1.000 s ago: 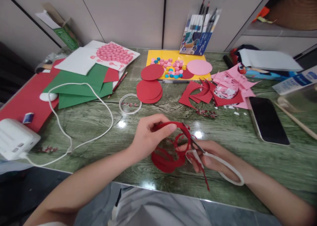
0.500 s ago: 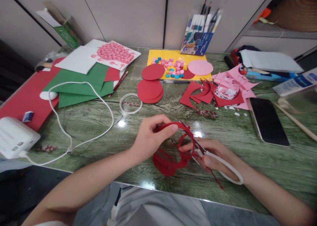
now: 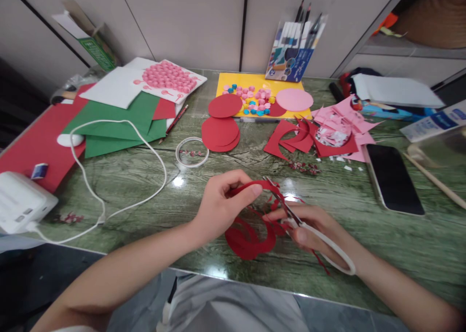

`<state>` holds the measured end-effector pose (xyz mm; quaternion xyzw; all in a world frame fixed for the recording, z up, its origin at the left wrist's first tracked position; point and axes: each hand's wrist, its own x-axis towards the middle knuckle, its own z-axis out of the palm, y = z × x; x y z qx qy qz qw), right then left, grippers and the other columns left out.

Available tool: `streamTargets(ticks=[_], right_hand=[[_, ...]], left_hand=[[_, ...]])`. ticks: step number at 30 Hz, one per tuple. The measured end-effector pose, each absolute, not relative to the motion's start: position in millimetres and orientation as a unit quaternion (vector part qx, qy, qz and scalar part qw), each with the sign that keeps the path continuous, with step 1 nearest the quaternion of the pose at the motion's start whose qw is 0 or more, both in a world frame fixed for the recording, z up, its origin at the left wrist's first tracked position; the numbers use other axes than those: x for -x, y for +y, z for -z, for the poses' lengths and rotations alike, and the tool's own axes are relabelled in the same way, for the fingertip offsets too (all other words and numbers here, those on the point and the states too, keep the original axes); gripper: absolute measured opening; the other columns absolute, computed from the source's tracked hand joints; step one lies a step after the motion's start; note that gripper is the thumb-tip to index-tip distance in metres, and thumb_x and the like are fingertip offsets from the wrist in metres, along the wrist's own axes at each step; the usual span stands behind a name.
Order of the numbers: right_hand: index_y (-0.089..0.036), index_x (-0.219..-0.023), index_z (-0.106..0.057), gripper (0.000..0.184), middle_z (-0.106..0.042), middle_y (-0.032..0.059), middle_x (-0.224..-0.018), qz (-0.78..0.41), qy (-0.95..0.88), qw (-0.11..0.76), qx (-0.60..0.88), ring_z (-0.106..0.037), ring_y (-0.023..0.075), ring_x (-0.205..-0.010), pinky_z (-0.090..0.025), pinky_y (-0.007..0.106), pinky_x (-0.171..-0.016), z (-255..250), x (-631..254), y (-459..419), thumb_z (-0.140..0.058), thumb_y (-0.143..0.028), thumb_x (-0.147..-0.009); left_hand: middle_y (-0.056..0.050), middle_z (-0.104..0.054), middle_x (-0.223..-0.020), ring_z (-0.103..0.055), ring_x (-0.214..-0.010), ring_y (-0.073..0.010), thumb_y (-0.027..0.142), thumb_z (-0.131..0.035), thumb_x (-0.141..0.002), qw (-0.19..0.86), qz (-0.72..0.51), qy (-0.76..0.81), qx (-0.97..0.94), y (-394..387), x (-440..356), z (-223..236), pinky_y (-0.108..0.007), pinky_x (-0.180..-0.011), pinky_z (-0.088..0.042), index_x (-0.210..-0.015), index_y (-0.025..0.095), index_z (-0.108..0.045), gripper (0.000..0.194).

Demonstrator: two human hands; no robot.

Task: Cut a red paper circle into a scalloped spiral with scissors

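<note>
Phone laid on right of desk; white cable looped at left, plugged into white block; pen pack stood by cabinet.

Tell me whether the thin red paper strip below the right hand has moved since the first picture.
Yes: the strip has shifted right, closer to the phone.

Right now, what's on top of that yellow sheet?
On the yellow sheet are small pink, blue and yellow pieces, a pink disc, a partly covered red piece and a red disc overhanging the left edge. What lies beneath the discs is hidden.
</note>
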<state>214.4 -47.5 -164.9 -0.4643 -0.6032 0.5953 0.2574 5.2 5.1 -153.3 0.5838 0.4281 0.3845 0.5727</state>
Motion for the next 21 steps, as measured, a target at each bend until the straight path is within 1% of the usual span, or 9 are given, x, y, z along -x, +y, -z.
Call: streamTargets(ticks=[5,7,9,14,21], right_hand=[[-0.020,-0.097,-0.078,0.060,-0.053,0.0024,-0.070,-0.597,-0.595,0.280,0.459,-0.048,0.0175,-0.061,-0.038,0.026,-0.052,164,-213,-49,-0.057,-0.073,-0.080],[-0.020,-0.098,-0.078,0.059,-0.056,0.0036,-0.077,-0.607,-0.589,0.283,0.453,-0.049,0.0159,-0.060,-0.039,0.026,-0.052,163,-214,-49,-0.057,-0.072,-0.081],[-0.021,-0.099,-0.078,0.056,-0.056,0.0037,-0.081,-0.615,-0.587,0.282,0.444,-0.048,0.0142,-0.059,-0.039,0.025,-0.051,162,-216,-50,-0.058,-0.070,-0.082],[-0.022,-0.099,-0.078,0.055,-0.053,0.0029,-0.077,-0.602,-0.613,0.259,0.441,-0.047,0.0145,-0.058,-0.035,0.024,-0.048,162,-221,-49,-0.057,-0.070,-0.083],[-0.024,-0.101,-0.079,0.055,-0.055,0.0034,-0.074,-0.585,-0.637,0.233,0.444,-0.050,0.0190,-0.064,-0.038,0.029,-0.055,162,-224,-46,-0.057,-0.071,-0.082]], left_hand=[[0.005,-0.043,-0.052,-0.036,-0.051,-0.0082,0.039,-0.068,-0.080,0.578,-0.373,0.437,-0.580,7,-5,151,-0.022,-0.048,-0.027,-0.060,0.016,-0.055,0.033],[0.005,-0.043,-0.053,-0.036,-0.051,-0.0081,0.038,-0.069,-0.080,0.582,-0.370,0.434,-0.580,8,-4,150,-0.022,-0.048,-0.027,-0.060,0.016,-0.055,0.033],[0.005,-0.043,-0.053,-0.035,-0.051,-0.0080,0.038,-0.070,-0.079,0.589,-0.365,0.429,-0.580,10,-2,149,-0.022,-0.048,-0.027,-0.060,0.016,-0.054,0.033],[0.005,-0.042,-0.053,-0.035,-0.052,-0.0080,0.037,-0.070,-0.079,0.589,-0.326,0.416,-0.611,19,5,147,-0.022,-0.049,-0.026,-0.061,0.015,-0.056,0.032],[0.004,-0.046,-0.056,-0.037,-0.052,-0.0078,0.036,-0.072,-0.077,0.601,-0.270,0.385,-0.646,32,12,140,-0.022,-0.049,-0.027,-0.061,0.014,-0.058,0.031]])
